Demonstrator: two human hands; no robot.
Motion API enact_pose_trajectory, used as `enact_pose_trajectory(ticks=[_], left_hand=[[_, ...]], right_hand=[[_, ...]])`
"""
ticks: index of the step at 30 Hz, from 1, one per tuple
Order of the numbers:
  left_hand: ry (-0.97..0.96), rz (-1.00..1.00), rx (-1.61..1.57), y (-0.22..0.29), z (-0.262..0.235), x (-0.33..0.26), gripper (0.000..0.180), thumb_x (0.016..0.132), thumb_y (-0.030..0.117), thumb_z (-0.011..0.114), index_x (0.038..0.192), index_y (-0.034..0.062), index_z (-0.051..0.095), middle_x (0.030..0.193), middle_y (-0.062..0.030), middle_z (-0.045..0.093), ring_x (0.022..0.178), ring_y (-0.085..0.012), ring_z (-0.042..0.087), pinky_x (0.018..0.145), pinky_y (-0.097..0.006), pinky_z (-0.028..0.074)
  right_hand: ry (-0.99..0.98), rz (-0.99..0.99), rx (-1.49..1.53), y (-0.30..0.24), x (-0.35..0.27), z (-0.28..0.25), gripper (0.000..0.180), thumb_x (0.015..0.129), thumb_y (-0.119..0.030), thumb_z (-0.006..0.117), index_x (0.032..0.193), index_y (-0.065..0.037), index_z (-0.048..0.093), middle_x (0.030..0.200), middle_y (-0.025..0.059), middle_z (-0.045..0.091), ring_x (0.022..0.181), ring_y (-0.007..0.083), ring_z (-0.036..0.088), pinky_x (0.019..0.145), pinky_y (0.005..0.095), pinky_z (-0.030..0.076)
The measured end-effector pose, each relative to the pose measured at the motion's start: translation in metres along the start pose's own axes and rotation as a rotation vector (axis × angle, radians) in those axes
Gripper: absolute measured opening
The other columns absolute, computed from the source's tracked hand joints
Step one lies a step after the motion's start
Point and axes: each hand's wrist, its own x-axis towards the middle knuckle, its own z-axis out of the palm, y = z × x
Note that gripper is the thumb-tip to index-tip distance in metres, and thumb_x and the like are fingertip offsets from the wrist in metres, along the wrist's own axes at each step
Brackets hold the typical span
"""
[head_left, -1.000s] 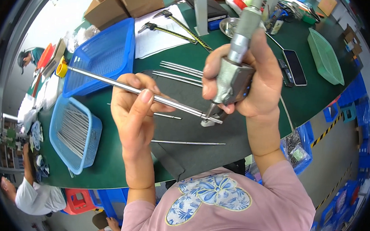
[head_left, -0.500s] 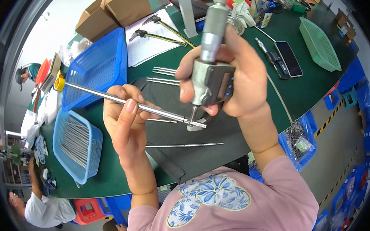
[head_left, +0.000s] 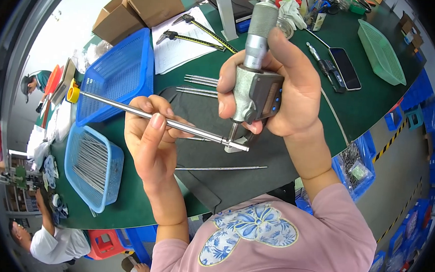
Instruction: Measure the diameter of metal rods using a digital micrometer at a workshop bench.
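Note:
In my left hand point(head_left: 150, 137) is a thin steel rod point(head_left: 193, 129), pinched between thumb and fingers. The rod slants down to the right, with its stepped end between the jaws of a micrometer. My right hand point(head_left: 295, 86) is wrapped round that digital micrometer point(head_left: 247, 90), its knurled thimble pointing up. A yellow ring-shaped piece point(head_left: 73, 95) appears at the rod's far left end; whether it touches the rod I cannot tell. Below my hands, another steel rod point(head_left: 225, 168) lies on a dark mat point(head_left: 254, 183), and several more rods point(head_left: 198, 92) lie behind.
At the left stand a blue basket point(head_left: 149, 64) and a light blue basket point(head_left: 117, 172) full of rods. Two calipers point(head_left: 198, 41) rest on papers. A phone point(head_left: 345, 69), a second micrometer point(head_left: 326, 68) and a green basket point(head_left: 382, 54) are at right. Other people work at far left.
The view has shifted slightly. Both hands keep their hold, and the rod's end stays at the micrometer's jaws.

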Motion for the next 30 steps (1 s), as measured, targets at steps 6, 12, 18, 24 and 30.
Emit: enact_pose_trajectory(ticks=[6,12,18,24,30], left_hand=[[0.006,0.005,-0.014,0.0017,-0.0011,-0.0017,0.017,0.079,0.004,0.045,0.093,0.0015,0.035,0.082,-0.0108,0.04,0.061,-0.0191,0.052,0.054,-0.025,0.047],[-0.005,0.008,-0.011,0.004,-0.0019,-0.0018,0.018,0.079,0.004,0.046,0.093,0.0012,0.035,0.082,-0.0109,0.04,0.063,-0.0193,0.052,0.054,-0.024,0.046],[0.019,0.005,0.004,0.0054,-0.003,-0.0019,0.02,0.078,0.005,0.046,0.094,0.0012,0.034,0.082,-0.0108,0.039,0.06,-0.0171,0.049,0.054,-0.023,0.044],[0.001,0.009,-0.012,-0.003,0.0028,0.0038,0.02,0.078,0.005,0.046,0.094,0.0012,0.034,0.081,-0.0111,0.04,0.06,-0.0175,0.05,0.054,-0.024,0.045],[0.113,0.016,-0.024,0.0012,-0.0005,-0.0021,0.024,0.076,0.006,0.051,0.093,0.0001,0.036,0.079,-0.0128,0.045,0.059,-0.0203,0.056,0.05,-0.026,0.051]], right_hand=[[-0.025,0.025,0.004,0.0001,-0.0009,0.001,0.058,0.084,-0.046,0.032,0.078,0.006,0.056,0.061,0.0157,0.058,0.034,0.0124,0.048,0.032,0.0177,0.038],[-0.009,0.022,0.047,-0.0014,-0.0034,0.0018,0.059,0.085,-0.044,0.026,0.083,0.007,0.055,0.064,0.02,0.058,0.036,0.0157,0.049,0.034,0.02,0.04],[-0.011,0.012,0.063,0.0033,0.0001,0.0034,0.058,0.084,-0.046,0.03,0.081,0.006,0.056,0.064,0.0188,0.058,0.038,0.0144,0.051,0.032,0.0185,0.039],[0.013,-0.004,-0.02,-0.0038,-0.0002,-0.0049,0.058,0.082,-0.048,0.036,0.074,0.004,0.058,0.059,0.0154,0.058,0.036,0.0116,0.05,0.031,0.0176,0.038],[0.003,0.045,0.056,0.0013,0.0013,0.0041,0.062,0.085,-0.046,0.025,0.082,0.008,0.055,0.063,0.0169,0.058,0.038,0.0144,0.051,0.03,0.0184,0.038]])
